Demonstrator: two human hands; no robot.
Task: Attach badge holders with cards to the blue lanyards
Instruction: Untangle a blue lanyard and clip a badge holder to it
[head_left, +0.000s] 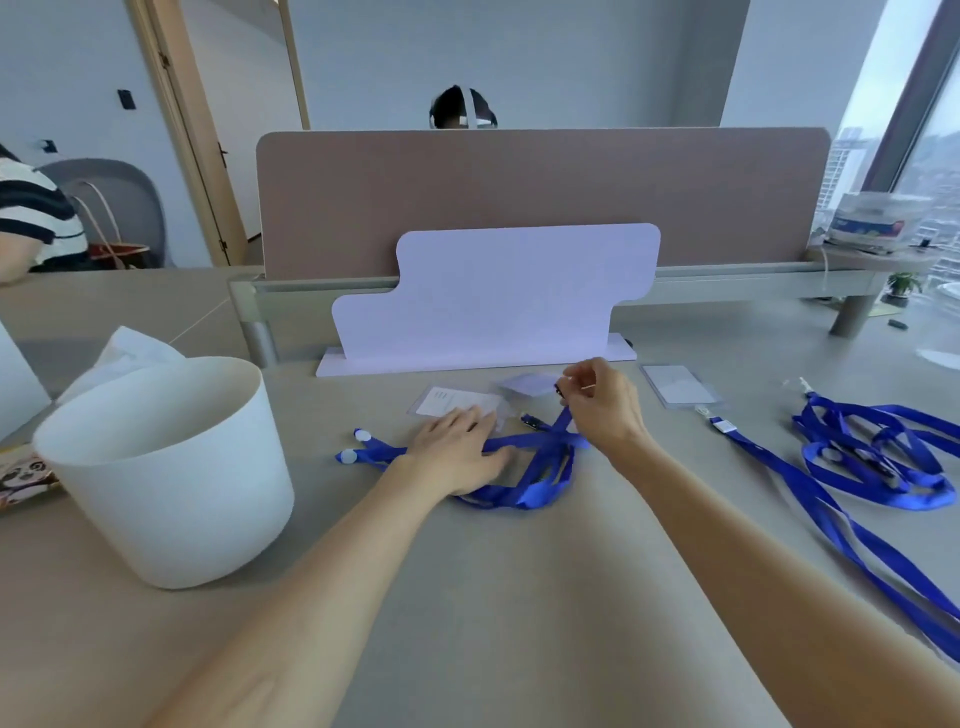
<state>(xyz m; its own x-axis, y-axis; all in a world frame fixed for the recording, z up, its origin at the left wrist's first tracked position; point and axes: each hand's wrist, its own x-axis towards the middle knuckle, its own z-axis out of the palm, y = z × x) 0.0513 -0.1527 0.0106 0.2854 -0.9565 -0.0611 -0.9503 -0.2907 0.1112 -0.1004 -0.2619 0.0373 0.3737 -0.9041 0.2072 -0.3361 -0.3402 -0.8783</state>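
Left hand (457, 452) flat, fingers straight, pressing a blue lanyard (540, 467) onto the grey tabletop (519, 597). Strap glossy, lying in a loose tangle mid-table. Fingertips touch a clear badge holder (447, 400) with a white card inside. Right hand (602, 410) raised just beyond, thumb and fingers pinching the lanyard's dark clip (560, 389), beside a second clear holder (527, 385). More blue lanyards (872, 462) well off to the right

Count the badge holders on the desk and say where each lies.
3. One badge holder lies partly under the left hand; one just left of the right hand; one farther right. The lanyard heaps may hide more.
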